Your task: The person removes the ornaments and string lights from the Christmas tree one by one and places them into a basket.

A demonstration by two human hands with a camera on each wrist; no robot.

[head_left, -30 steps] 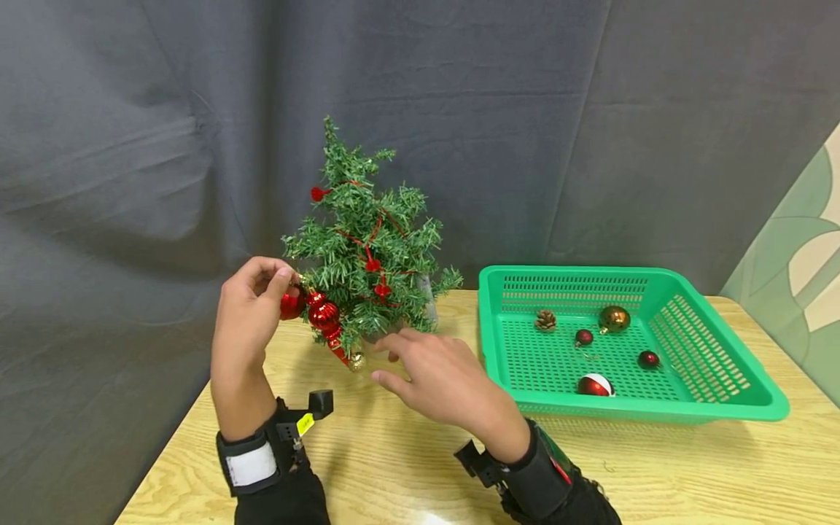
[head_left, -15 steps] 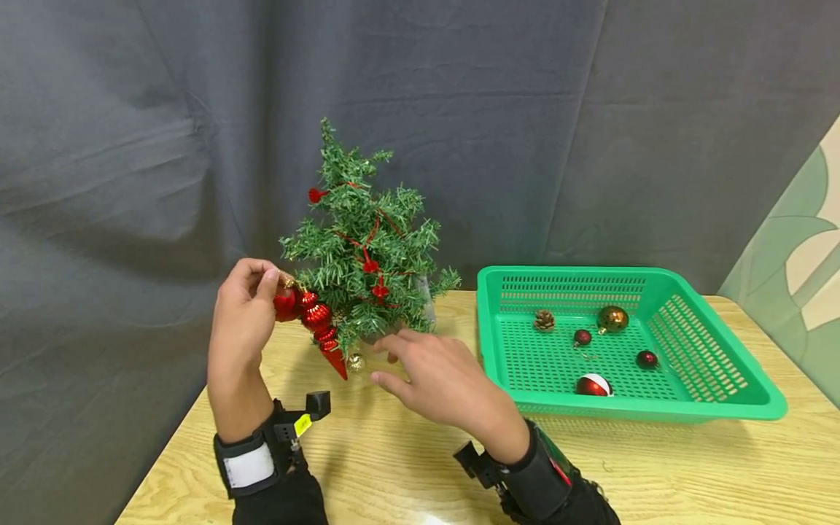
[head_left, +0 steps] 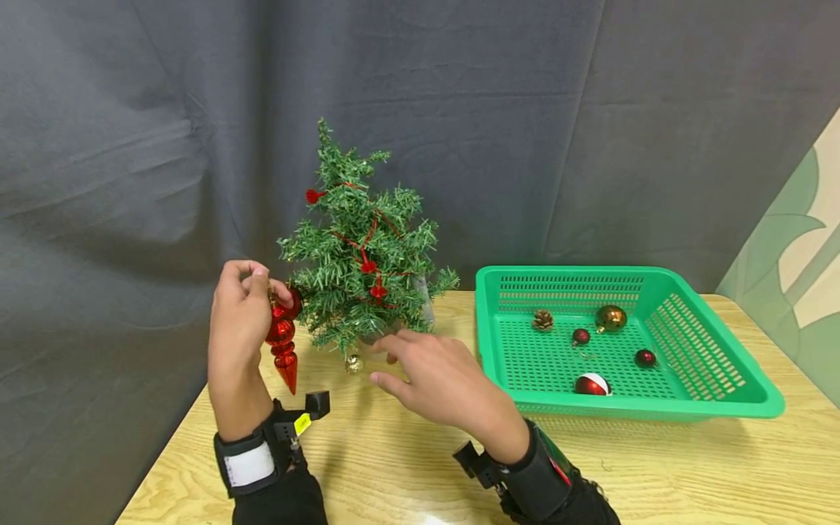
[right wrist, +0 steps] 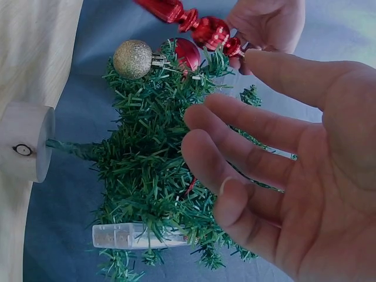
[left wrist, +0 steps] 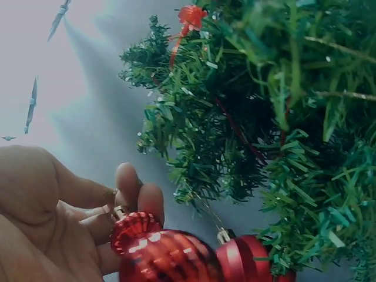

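Observation:
My left hand pinches the gold cap of a long red drop ornament, which hangs straight down just left of a small green Christmas tree. The left wrist view shows the fingertips at the ornament's top, with a red ball on a branch beside it. My right hand hovers open by the tree's lower branches and holds nothing. A gold glitter ball and the red ball hang on low branches above the wooden base.
A green plastic basket stands on the right of the wooden table. It holds a pine cone, a bronze ball, two small red balls and a red-and-white ball. A grey curtain hangs behind.
The red drop ornament has come off the tree's left branch and swung from a slant to hanging straight down from my left hand. The right hand has hardly moved.

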